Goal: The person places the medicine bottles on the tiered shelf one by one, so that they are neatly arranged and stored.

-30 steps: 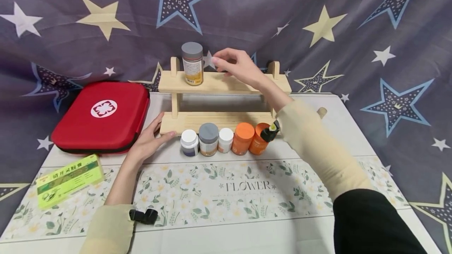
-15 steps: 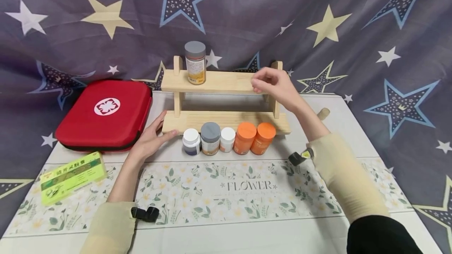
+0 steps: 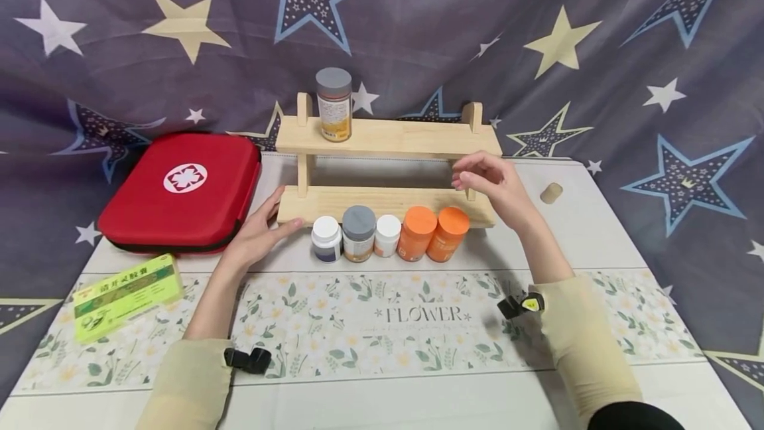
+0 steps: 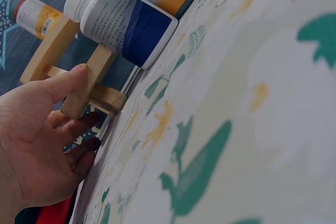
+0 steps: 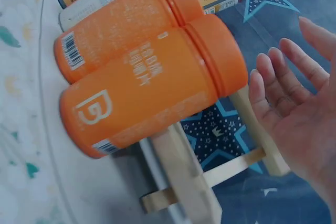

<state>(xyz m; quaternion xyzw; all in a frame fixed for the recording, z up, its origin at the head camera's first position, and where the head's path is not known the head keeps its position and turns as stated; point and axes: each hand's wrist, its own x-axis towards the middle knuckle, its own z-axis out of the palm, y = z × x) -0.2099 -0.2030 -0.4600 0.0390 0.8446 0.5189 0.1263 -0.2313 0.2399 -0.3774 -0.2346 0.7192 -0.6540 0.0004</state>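
Note:
My left hand (image 3: 253,239) grips the left end of the lower board of a two-tier wooden shelf (image 3: 400,137), its thumb on the front edge and its fingers behind. My right hand (image 3: 497,186) holds nothing, fingers loosely bent, in front of the shelf's right upright. On the upper board stands a grey-capped bottle (image 3: 335,111). Along the shelf's front stand a white bottle with a blue label (image 4: 128,24), another grey-capped bottle (image 3: 359,237), a smaller white bottle (image 3: 387,239) and two orange bottles (image 3: 416,236). The nearer orange bottle (image 5: 152,85) is just below my right fingers.
A red first-aid case (image 3: 182,191) lies left of the shelf, with a yellow-green medicine box (image 3: 128,296) in front. A small wooden peg (image 3: 552,192) lies at the right. Star-patterned cloth (image 3: 453,32) hangs behind the table.
My right hand has drawn back from beside the upper bottle, moving right and down to the lower board's right end. My left hand keeps its hold on the shelf.

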